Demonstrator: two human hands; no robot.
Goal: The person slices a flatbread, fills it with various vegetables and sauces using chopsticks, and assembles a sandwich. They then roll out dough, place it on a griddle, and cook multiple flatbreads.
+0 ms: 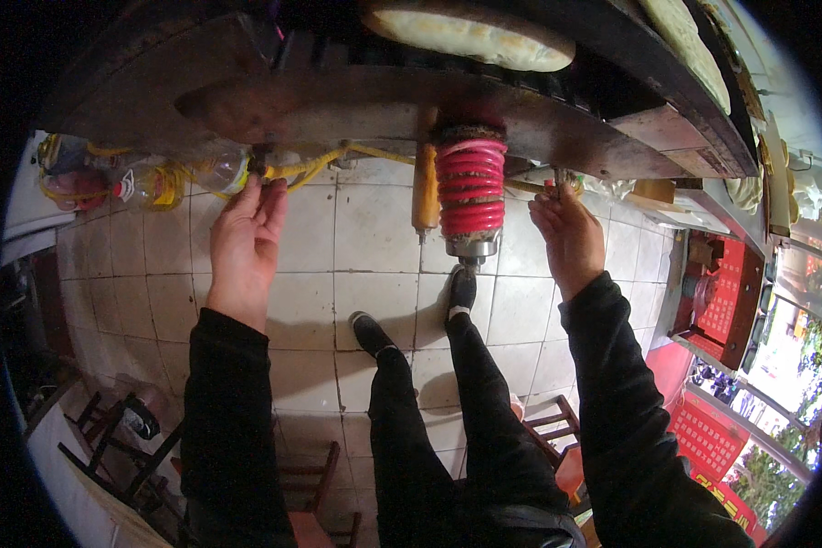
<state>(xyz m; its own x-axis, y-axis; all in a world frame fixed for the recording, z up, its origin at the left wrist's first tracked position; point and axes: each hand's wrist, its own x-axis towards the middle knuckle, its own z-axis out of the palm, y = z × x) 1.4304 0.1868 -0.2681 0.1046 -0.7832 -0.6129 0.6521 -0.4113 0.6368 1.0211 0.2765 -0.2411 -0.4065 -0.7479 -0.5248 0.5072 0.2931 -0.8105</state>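
Observation:
My left hand (246, 236) is raised to the underside of a dark metal baking stove (356, 96). Its thumb and fingers pinch a small valve (264, 168) where a yellow hose (308, 168) joins. On the other side, my right hand (574, 240) grips a small metal fitting (557, 177) under the same edge; the fingers partly hide it. Between the hands, a handle wrapped in a red-pink coil (471, 181) projects from the stove front, beside a wooden handle (425, 185). A pale flatbread (472, 41) rests in the stove opening.
Plastic bottles (152, 188) stand on the tiled floor (373, 301) at left, tangled with yellow hose. Another flatbread (688, 51) lies upper right. Wooden stools (308, 476) stand behind my legs. Red signs (709, 428) with writing hang at right, near a wooden cabinet (736, 301).

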